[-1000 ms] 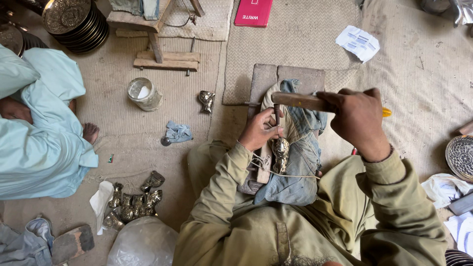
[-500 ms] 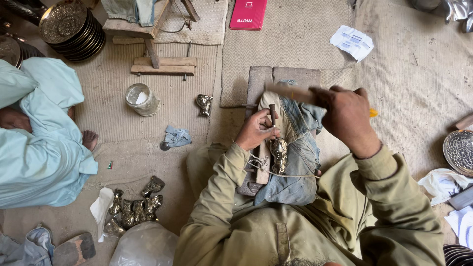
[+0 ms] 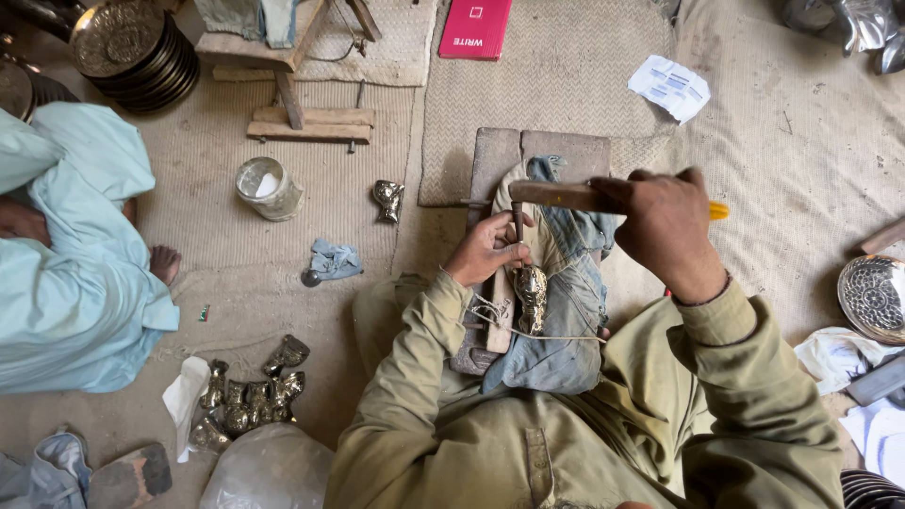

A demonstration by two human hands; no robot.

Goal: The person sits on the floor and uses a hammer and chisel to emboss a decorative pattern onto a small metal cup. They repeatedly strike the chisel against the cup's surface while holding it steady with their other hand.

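At the far left a second person in loose pale-blue clothing [image 3: 66,273] sits on the woven mat floor [image 3: 811,132], one bare foot showing beside the cloth. Above that person a stack of round engraved metal plates [image 3: 127,47] lies at the top edge. Below, a heap of small shiny metal castings [image 3: 247,388] rests on white paper near a clear plastic bag [image 3: 269,467]. Further right stand a low wooden stand [image 3: 292,85], a small round tin with white contents [image 3: 267,187], a crumpled blue rag [image 3: 332,260] and a lone small metal figure [image 3: 387,198].

In the middle, the left hand [image 3: 490,250] closes its fingers around a thin dark steel punch [image 3: 518,224], held upright with its tip on a small oval brass-coloured ornament [image 3: 531,294]. The ornament lies on a wooden block wrapped in worn blue denim [image 3: 566,320], bound across with pale string, in the person's lap between olive-green sleeves.

To the right, the right hand [image 3: 665,226] is clenched around the shaft of a wooden-handled hammer with a yellow end [image 3: 566,196], which lies roughly level, its head just above the punch. A red flat packet [image 3: 474,26] and a white printed paper slip [image 3: 670,87] lie on the mat beyond. At the far right edge sits a round embossed metal dish [image 3: 874,297] beside white cloth.
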